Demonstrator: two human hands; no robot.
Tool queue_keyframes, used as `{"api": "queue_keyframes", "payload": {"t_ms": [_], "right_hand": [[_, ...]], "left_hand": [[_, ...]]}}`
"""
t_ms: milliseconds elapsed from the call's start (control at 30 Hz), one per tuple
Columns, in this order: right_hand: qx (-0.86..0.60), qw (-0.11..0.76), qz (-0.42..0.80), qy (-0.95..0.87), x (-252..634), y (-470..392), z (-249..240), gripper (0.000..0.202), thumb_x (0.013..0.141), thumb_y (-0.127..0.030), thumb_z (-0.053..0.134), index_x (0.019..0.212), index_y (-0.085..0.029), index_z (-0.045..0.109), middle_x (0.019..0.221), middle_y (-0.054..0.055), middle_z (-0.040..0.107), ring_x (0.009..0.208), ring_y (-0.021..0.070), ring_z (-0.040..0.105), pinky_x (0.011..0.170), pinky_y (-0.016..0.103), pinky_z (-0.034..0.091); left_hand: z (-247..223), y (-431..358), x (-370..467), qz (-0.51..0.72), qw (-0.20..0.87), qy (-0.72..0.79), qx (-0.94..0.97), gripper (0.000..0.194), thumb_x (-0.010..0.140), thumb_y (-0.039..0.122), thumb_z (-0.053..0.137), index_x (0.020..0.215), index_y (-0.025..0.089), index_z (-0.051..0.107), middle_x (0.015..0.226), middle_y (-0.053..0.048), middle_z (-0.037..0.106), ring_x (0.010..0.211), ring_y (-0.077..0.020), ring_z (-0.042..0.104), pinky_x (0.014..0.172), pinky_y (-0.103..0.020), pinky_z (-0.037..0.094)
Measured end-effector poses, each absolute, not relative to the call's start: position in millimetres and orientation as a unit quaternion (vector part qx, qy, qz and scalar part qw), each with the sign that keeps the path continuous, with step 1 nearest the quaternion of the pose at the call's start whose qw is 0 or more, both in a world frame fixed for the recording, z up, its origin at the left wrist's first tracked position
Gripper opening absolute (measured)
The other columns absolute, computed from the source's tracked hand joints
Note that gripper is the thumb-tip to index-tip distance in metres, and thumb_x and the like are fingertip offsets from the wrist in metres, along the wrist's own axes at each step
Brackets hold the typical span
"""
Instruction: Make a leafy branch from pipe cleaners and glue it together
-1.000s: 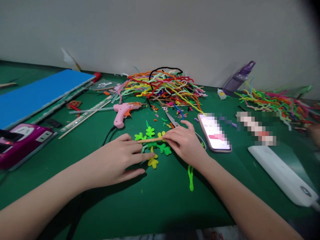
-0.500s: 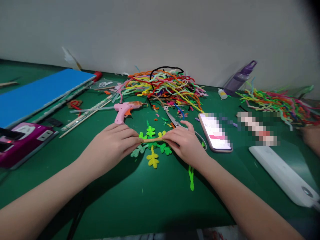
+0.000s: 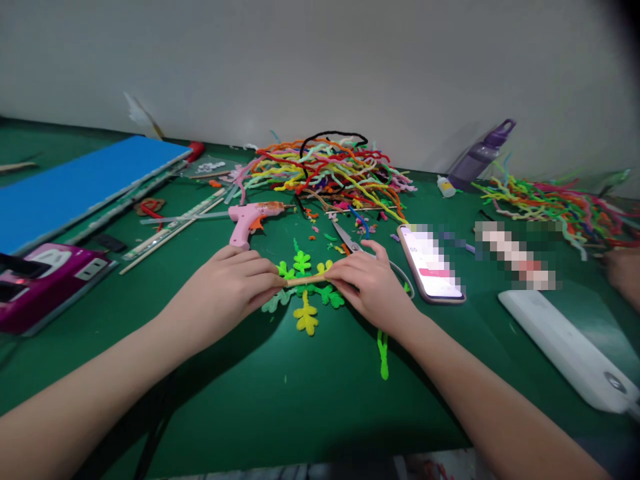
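My left hand (image 3: 235, 280) and my right hand (image 3: 367, 277) pinch the two ends of a short, straight tan piece (image 3: 306, 281), which looks like a pipe cleaner. It is held level between the fingertips. Under it on the table are fuzzy leaf shapes made of pipe cleaner: a bright green one (image 3: 301, 261) behind, a yellow one (image 3: 307, 319) in front, and others in green and pale green at the sides. My fingers partly hide these. A looped bright green pipe cleaner (image 3: 383, 357) lies beside my right wrist. Scissors (image 3: 345, 235) lie behind my right hand, their handles partly covered.
A pink glue gun (image 3: 245, 223) lies behind my left hand. Pipe cleaners (image 3: 325, 167) are heaped at the back. A phone (image 3: 433, 267) and a white device (image 3: 560, 347) lie to the right, a magenta power strip (image 3: 55, 287) to the left. Another person's hand (image 3: 625, 273) shows at the right edge.
Almost nothing differs. Both hands keep their pinch on the tan piece in the same spot, and the view has shifted very slightly.
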State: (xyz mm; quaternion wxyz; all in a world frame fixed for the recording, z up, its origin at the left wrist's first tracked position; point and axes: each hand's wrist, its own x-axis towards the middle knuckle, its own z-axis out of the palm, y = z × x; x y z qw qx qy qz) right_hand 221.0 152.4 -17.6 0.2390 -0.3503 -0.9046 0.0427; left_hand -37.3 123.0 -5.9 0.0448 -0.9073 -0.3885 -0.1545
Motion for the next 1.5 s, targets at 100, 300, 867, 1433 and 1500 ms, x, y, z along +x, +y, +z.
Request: {"api": "queue_keyframes", "payload": {"t_ms": [100, 300, 867, 1433, 1500], "right_hand": [[-0.35, 0.238, 0.046, -0.905, 220.9, 152.7, -18.1, 0.016, 0.09, -0.018, 0.053, 0.091, -0.026, 0.067, 0.091, -0.004, 0.071, 0.088, 0.0138, 0.061, 0.107, 0.042, 0.02], [-0.345, 0.245, 0.049, -0.905, 220.9, 153.5, -18.2, 0.015, 0.091, -0.019, 0.053, 0.091, -0.025, 0.066, 0.091, -0.004, 0.071, 0.087, 0.0134, 0.061, 0.107, 0.042, 0.02], [-0.338, 0.246, 0.056, -0.906, 221.8, 154.4, -20.3, 0.013, 0.09, -0.019, 0.054, 0.089, -0.024, 0.066, 0.09, -0.003, 0.07, 0.086, 0.0134, 0.061, 0.105, 0.041, 0.021], [-0.348, 0.225, 0.065, -0.908, 222.3, 153.3, -20.5, 0.012, 0.089, -0.018, 0.056, 0.088, -0.023, 0.068, 0.085, -0.001, 0.068, 0.083, 0.0143, 0.06, 0.104, 0.041, 0.023], [-0.347, 0.223, 0.063, -0.909, 222.2, 153.4, -20.2, 0.012, 0.089, -0.019, 0.056, 0.088, -0.023, 0.067, 0.085, -0.001, 0.067, 0.083, 0.0142, 0.06, 0.104, 0.041, 0.023]], "left_hand": [[-5.6, 122.8, -37.6, -0.151, 0.043, -0.39, -0.907, 0.02, 0.093, 0.027, 0.046, 0.093, 0.023, 0.066, 0.091, -0.001, 0.069, 0.084, -0.0186, 0.06, 0.077, -0.035, 0.035], [-6.2, 123.4, -37.3, -0.15, 0.031, -0.39, -0.908, 0.02, 0.093, 0.028, 0.046, 0.092, 0.023, 0.065, 0.091, -0.001, 0.069, 0.084, -0.0188, 0.06, 0.077, -0.035, 0.036], [-11.5, 127.4, -39.6, -0.173, 0.004, -0.377, -0.91, 0.015, 0.092, 0.028, 0.051, 0.091, 0.024, 0.065, 0.088, 0.001, 0.068, 0.082, -0.0171, 0.059, 0.077, -0.033, 0.036], [-12.6, 129.1, -38.7, -0.17, -0.018, -0.384, -0.907, 0.019, 0.092, 0.03, 0.05, 0.09, 0.023, 0.068, 0.083, 0.0, 0.067, 0.08, -0.017, 0.059, 0.077, -0.033, 0.036], [-12.7, 128.9, -38.6, -0.168, -0.021, -0.387, -0.907, 0.019, 0.092, 0.03, 0.05, 0.09, 0.023, 0.068, 0.083, 0.0, 0.067, 0.079, -0.0169, 0.059, 0.077, -0.032, 0.036]]}}
